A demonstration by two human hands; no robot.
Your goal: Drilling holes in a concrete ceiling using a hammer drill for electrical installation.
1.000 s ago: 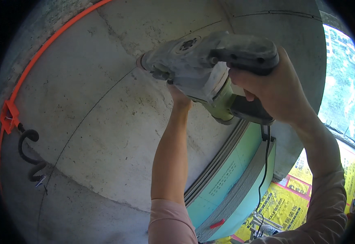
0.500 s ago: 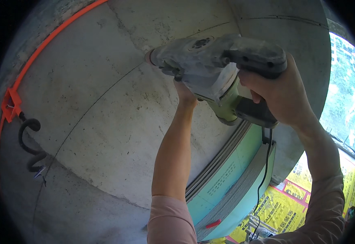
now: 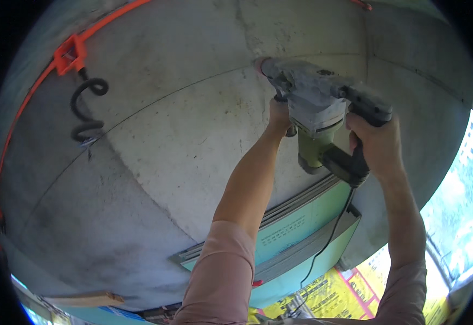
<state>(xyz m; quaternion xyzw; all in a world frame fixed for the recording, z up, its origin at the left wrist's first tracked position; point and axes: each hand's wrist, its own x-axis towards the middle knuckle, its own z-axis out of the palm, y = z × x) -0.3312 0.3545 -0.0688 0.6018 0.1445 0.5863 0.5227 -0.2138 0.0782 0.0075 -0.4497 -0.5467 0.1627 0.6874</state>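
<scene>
My right hand wraps round the black rear handle of a dusty rotary hammer with a green motor housing. My left hand reaches under its front end, closed round what appears to be the side handle; the tool partly covers the fingers. The tool's nose points at the grey concrete wall, beside a dark line drawn across it. Whether a bit enters the wall cannot be made out. A black power cord hangs from the tool's base.
Green-faced boards lean in a stack below the tool. Orange conduit crosses the upper left to an orange box, from which a coiled black tube dangles. Yellow printed sheeting covers the floor. A bright opening lies at right.
My view has shifted, so the orange box and tube sit higher and farther right in the picture. The rotary hammer also appears farther right. Both hands keep hold of it.
</scene>
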